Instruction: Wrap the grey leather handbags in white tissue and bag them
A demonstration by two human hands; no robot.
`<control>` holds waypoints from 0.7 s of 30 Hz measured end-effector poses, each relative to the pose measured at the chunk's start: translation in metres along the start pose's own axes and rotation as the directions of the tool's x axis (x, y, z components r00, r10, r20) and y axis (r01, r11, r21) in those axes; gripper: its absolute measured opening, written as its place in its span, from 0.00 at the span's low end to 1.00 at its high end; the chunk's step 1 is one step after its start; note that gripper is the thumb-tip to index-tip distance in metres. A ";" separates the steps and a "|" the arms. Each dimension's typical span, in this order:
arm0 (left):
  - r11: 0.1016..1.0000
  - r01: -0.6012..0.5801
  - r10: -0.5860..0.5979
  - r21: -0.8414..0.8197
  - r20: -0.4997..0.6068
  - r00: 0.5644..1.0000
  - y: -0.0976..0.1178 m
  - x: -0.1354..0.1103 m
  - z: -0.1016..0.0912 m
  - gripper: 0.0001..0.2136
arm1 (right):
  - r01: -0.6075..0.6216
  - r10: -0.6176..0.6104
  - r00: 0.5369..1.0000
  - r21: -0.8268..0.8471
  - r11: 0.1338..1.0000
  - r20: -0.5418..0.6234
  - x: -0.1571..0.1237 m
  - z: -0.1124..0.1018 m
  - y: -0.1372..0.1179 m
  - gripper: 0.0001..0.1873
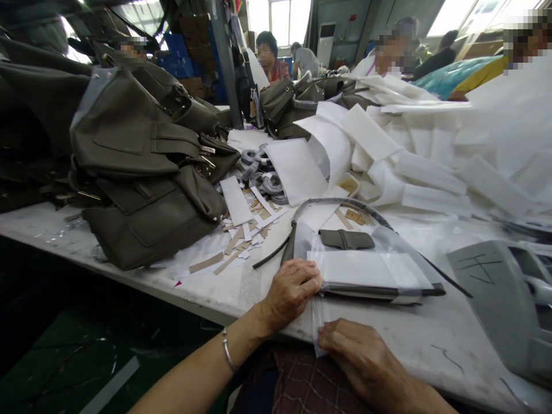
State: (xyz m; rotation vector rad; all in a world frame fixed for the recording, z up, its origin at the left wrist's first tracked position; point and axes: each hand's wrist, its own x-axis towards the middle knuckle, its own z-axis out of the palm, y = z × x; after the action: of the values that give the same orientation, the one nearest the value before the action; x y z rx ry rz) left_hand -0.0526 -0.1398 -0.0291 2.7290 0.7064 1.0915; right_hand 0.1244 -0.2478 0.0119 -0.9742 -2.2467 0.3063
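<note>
In front of me lies a dark olive handbag (345,239) with a white sheet (371,268) over its lower part, inside a clear plastic bag (318,319). Its thin dark strap (340,202) arches behind it. My left hand (293,292) is closed at the package's left end, its fingers gripping the plastic there. Nearer the table edge, my right hand (364,351) pinches a narrow, folded length of the same plastic that hangs toward me. The fingertips of the right hand are partly hidden.
Olive handbags (142,172) are heaped on the left. Coiled straps (271,183) and paper scraps (241,240) lie mid-table. White padding sheets (414,167) pile up at the back right, and a grey tape dispenser (491,299) stands at right. Several people sit or stand beyond.
</note>
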 end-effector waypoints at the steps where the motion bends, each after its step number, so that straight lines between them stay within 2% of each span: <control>1: 1.000 -0.003 0.003 0.006 0.003 1.000 0.001 0.000 0.000 0.09 | 0.006 -0.006 1.000 0.006 1.000 -0.002 0.004 -0.003 -0.001 0.13; 3: 1.000 -0.003 0.003 0.014 -0.005 1.000 0.003 0.000 0.001 0.09 | 0.015 -0.015 1.000 0.022 1.000 -0.020 0.016 -0.013 0.000 0.14; 6: 1.000 0.029 -0.029 0.001 -0.054 0.998 0.010 0.000 0.000 0.09 | 0.033 -0.036 0.998 -0.048 0.998 -0.059 0.041 -0.028 0.010 0.11; 9: 0.991 0.124 -0.127 -0.048 -0.075 0.989 0.019 0.001 -0.008 0.11 | -0.026 0.017 0.998 -0.129 0.991 -0.065 0.062 -0.036 0.029 0.09; 14: 0.924 0.350 -0.360 -0.155 -0.038 0.932 0.030 0.008 -0.021 0.13 | -0.206 0.219 0.973 -0.169 0.964 0.068 0.075 -0.034 0.063 0.07; 17: 0.904 0.397 -0.416 -0.156 -0.118 0.901 0.032 0.014 -0.017 0.19 | -0.244 0.265 0.955 -0.155 0.957 0.133 0.076 -0.029 0.074 0.07; 21: 0.901 0.418 -0.432 -0.112 -0.173 0.885 0.031 0.019 -0.007 0.15 | -0.310 0.327 0.930 -0.123 0.943 0.168 0.076 -0.023 0.081 0.08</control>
State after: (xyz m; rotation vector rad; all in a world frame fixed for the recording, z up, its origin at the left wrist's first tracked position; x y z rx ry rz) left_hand -0.0336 -0.1591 -0.0033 2.2634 1.2001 1.2457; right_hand 0.1466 -0.1384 0.0295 -1.4193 -2.2801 0.4529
